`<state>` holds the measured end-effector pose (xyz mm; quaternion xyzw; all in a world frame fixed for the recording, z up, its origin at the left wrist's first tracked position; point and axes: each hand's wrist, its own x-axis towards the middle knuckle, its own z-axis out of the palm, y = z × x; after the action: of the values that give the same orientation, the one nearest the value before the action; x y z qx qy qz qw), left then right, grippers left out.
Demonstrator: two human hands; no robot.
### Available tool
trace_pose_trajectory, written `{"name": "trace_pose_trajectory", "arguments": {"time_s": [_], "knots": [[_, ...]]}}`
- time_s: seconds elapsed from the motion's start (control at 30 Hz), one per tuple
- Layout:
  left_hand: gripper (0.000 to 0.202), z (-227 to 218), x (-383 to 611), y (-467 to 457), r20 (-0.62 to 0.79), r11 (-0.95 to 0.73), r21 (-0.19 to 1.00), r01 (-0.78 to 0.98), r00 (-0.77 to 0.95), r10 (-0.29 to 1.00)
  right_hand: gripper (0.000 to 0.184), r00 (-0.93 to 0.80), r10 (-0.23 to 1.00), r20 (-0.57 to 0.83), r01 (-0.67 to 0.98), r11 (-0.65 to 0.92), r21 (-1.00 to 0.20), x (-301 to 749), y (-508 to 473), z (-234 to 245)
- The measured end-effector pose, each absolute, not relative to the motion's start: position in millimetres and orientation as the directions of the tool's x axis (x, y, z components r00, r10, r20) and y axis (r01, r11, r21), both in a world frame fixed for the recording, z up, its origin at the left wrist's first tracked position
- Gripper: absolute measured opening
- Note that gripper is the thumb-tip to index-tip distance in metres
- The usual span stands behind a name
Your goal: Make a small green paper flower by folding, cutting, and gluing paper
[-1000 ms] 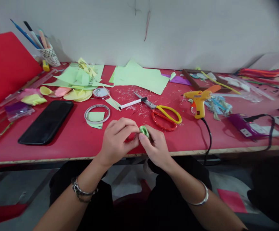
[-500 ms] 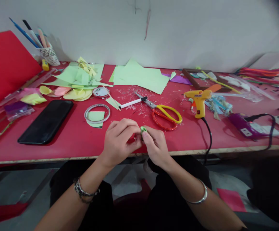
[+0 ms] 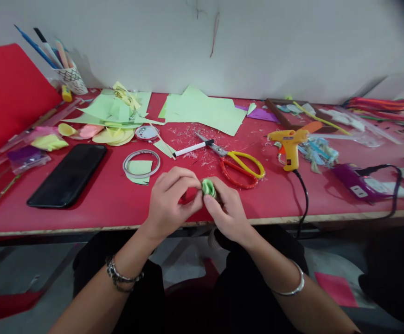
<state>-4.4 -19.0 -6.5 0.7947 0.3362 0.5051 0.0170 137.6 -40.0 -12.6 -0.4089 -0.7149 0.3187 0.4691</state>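
Note:
A small coil of green paper [image 3: 208,188] sits between my two hands, just above the front edge of the red table [image 3: 118,215]. My right hand [image 3: 227,204] is closed around its right side, thumb in front. With thumb and forefinger pinched, my left hand [image 3: 176,197] touches the coil's left edge. Just behind my right hand lie scissors [image 3: 241,169] with one yellow and one red handle. A white marker [image 3: 193,148] with a black cap rests against the blades. Left of it is a roll of tape [image 3: 141,163] over a green paper scrap.
A black phone [image 3: 67,176] lies at left. Green sheets [image 3: 205,111] are against the wall, with paper shreds before them. To the right are a yellow glue gun [image 3: 288,146], its black cord over the table edge, and a purple power socket [image 3: 355,183]. A pen cup [image 3: 71,80] stands back left.
The green coil has turned upward, so its rolled layers show more now. My fingers have shifted slightly around it; both hands stay in about the same place.

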Motion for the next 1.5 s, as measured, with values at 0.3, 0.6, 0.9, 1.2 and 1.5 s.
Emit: {"name": "trace_pose_trajectory", "arguments": {"time_s": [0.3,0.6,0.9,1.2,1.5], "knots": [[0.005,-3.1,-4.8,-20.5,0.754,-0.767,0.421,0.483,0.283,0.592,0.009,-0.207,0.87,0.447,0.356,0.493,-0.794,136.9,-40.5,-13.1],[0.003,-0.6,-5.5,-22.3,0.697,-0.73,0.552,0.403,0.257,0.669,0.007,-0.202,0.868,0.454,0.437,0.494,-0.752,138.8,-42.0,-12.1],[0.005,-3.0,-5.3,-22.5,0.712,-0.73,0.54,0.42,0.235,0.662,0.007,-0.164,0.871,0.463,0.503,0.477,-0.72,139.5,-41.8,-16.3],[0.005,-3.7,-4.6,-22.8,0.713,-0.72,0.564,0.405,0.203,0.672,0.013,-0.201,0.827,0.525,0.559,0.537,-0.632,140.3,-41.4,-15.4],[0.018,-1.9,-9.6,-19.8,0.635,-0.723,0.602,0.339,0.345,0.691,0.02,-0.285,0.869,0.405,0.419,0.492,-0.763,140.0,-40.9,-14.8]]}}
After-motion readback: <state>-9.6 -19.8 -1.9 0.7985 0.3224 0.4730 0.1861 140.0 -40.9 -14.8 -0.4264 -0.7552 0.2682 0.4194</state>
